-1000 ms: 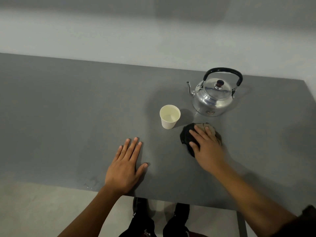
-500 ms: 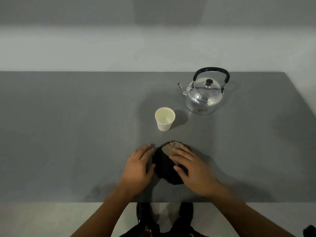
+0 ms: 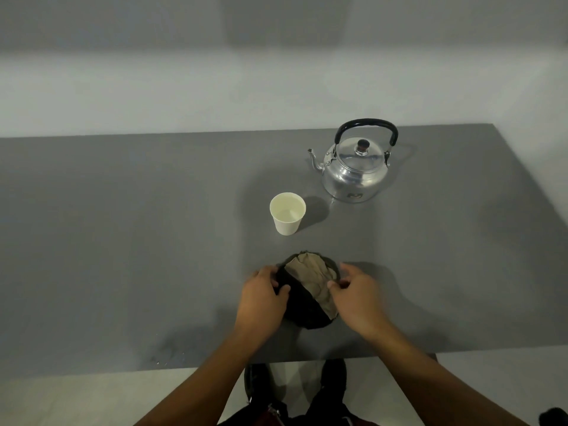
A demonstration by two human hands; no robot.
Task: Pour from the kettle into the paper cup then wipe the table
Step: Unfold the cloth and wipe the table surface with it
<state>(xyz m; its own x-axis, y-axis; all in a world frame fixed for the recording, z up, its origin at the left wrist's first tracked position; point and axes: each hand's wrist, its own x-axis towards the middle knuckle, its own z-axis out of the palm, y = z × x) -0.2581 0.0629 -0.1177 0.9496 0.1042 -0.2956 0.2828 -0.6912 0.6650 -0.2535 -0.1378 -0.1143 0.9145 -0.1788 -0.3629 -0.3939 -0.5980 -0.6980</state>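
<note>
Gripping a bunched black and tan cloth [image 3: 310,287] from both sides, the left hand [image 3: 262,302] pinches its left edge while the right hand [image 3: 358,299] pinches its right edge, the two hands apart with the cloth between them on the gray table [image 3: 123,241] near its front edge. Beyond the cloth stands an upright paper cup [image 3: 287,213]. The metal kettle [image 3: 356,167] sits upright farther back to the right, its spout pointing left.
</note>
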